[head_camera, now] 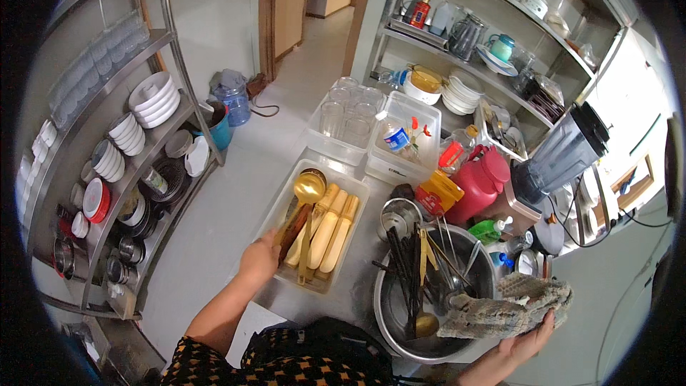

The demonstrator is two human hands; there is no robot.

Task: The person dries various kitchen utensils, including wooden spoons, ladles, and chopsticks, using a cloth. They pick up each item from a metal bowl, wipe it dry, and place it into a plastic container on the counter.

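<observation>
My left hand (261, 259) grips the handle of a gold-coloured ladle (309, 187) at the left side of a rectangular plastic bin (358, 228); the ladle's bowl lies over the bin's far end. Several pale wooden-looking utensils (328, 228) and a thin gold-coloured utensil (304, 249) lie in that bin. A grey, worn cloth (496, 311) is held in my right hand (528, 335), over the right rim of a large steel basin (381, 321). Inside the basin are black chopsticks (411, 279), a gold-coloured spoon (427, 325) and several metal utensils.
Behind stand a bin of glasses (343, 145), a clear bin (399, 171) with a bottle, a red jug (477, 187) and a blender (563, 150). A steel cup (400, 217) touches the basin's far side. Steel shelves (155, 43) with bowls rise at left, more shelves (498, 78) at back right.
</observation>
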